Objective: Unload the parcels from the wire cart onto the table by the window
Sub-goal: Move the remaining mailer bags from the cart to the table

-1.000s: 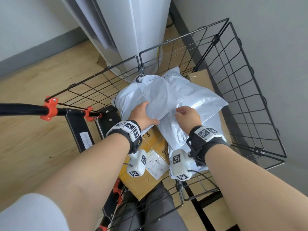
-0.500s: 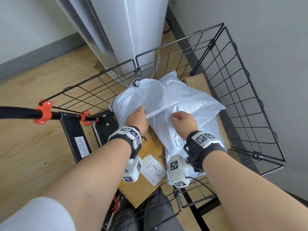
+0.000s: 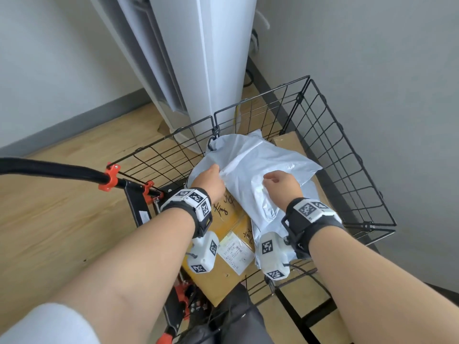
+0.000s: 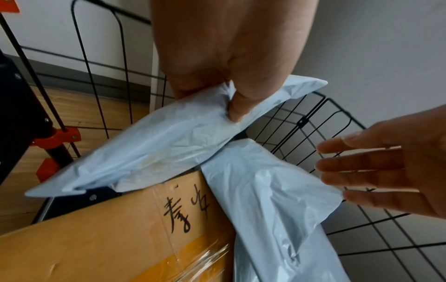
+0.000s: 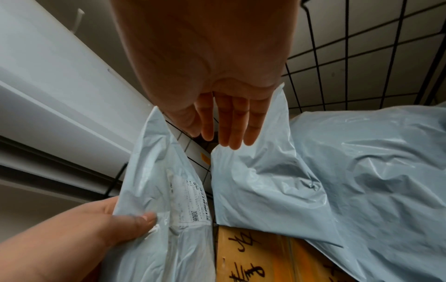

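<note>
The left hand [image 4: 224,57] pinches the upper edge of a pale plastic mailer bag [image 4: 149,152] between thumb and fingers, so its grip holds that bag, which is tilted up off the load at the back-left corner of the wire cart [image 3: 347,150]. The right hand [image 5: 217,76] has its grip wide, fingers straight and loose, hovering just above the top edge of a second mailer bag [image 5: 350,181]; whether the fingertips touch the plastic cannot be told. That second bag lies draped across a cardboard box [image 4: 101,238] with handwriting on its lid, which fills the near half of the cart floor. Both bags look light and soft: the film wrinkles and sags under its own weight, so what is inside is probably limp, clothing or the like. The plastic is glossy and likely slick, so a pinch on a thin corner may slide or stretch; taking a gathered fold or the sealed edge, as the left hand does, seems safer. The box looks stiff and heavier, best taken with both hands under opposite edges once the bags are off it. The table by the window is not in view.
</note>
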